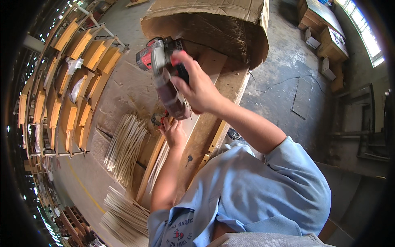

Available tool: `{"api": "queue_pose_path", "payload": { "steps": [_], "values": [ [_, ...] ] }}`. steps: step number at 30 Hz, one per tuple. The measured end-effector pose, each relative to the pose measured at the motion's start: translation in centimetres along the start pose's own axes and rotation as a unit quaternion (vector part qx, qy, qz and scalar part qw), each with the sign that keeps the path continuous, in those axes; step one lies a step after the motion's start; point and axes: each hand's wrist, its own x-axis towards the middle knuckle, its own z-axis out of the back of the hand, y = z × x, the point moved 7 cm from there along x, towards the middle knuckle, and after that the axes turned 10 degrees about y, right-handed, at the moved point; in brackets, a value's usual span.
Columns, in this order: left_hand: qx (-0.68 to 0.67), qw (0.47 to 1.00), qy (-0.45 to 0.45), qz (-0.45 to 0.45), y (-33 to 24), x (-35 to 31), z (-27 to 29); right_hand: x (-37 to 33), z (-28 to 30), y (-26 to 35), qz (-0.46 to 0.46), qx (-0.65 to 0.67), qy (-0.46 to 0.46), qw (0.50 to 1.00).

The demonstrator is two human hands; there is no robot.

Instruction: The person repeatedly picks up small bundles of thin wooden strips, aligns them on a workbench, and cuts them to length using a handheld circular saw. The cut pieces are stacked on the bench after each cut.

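My right hand [197, 84] is wrapped round the black-and-red handle of a miter saw [160, 59], whose motor housing and brownish blade guard are raised over the workbench. Motion blurs the guard and my fingers a little. Below it, close to the saw's base, my left hand [175, 133] has its fingers curled at the end of some thin pale wooden strips [157, 166]. These strips lie along a wooden rail [150, 166], running back under my left wrist. The saw guard partly hides what is beside my left fingertips.
A bundle of thin wooden strips [125, 148] lies left of the rail, with another pile [123, 218] nearer. Behind the saw stands an open cardboard box [205, 12]. Racks of curved wooden parts [70, 82] fill the left. A cable [279, 84] trails across the floor at right.
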Motion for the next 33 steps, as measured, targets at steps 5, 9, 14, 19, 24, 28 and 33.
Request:
{"api": "queue_pose_path", "payload": {
  "steps": [5, 9, 14, 19, 24, 28, 33],
  "values": [
    [-0.009, 1.000, -0.022, -0.011, 0.7, -0.4, 0.0, 5.7, -0.8, -2.2, -0.224, 0.197, 0.086, 0.951],
    [-0.013, 0.999, -0.026, -0.015, 0.2, -0.1, 0.2, 8.5, 0.4, -3.0, -0.200, 0.224, -0.007, 0.954],
    [-0.021, 1.000, -0.018, 0.006, 0.5, -0.6, 0.3, 5.8, 0.5, -4.7, -0.103, 0.285, -0.200, 0.932],
    [-0.003, 1.000, -0.014, -0.010, -0.2, -0.1, 0.3, -12.3, -10.2, -13.2, -0.446, 0.437, -0.098, 0.775],
    [-0.042, 0.996, -0.065, -0.035, 0.4, -1.2, 1.1, -18.8, -18.2, -11.2, -0.566, 0.467, -0.005, 0.680],
    [-0.086, 0.994, -0.058, -0.032, 0.8, -1.2, 2.1, -17.0, -20.0, -11.8, -0.575, 0.471, -0.004, 0.668],
    [-0.133, 0.986, -0.089, -0.046, 2.2, -3.3, 4.4, -15.5, -22.8, -11.8, -0.609, 0.430, 0.049, 0.665]
  ]
}}
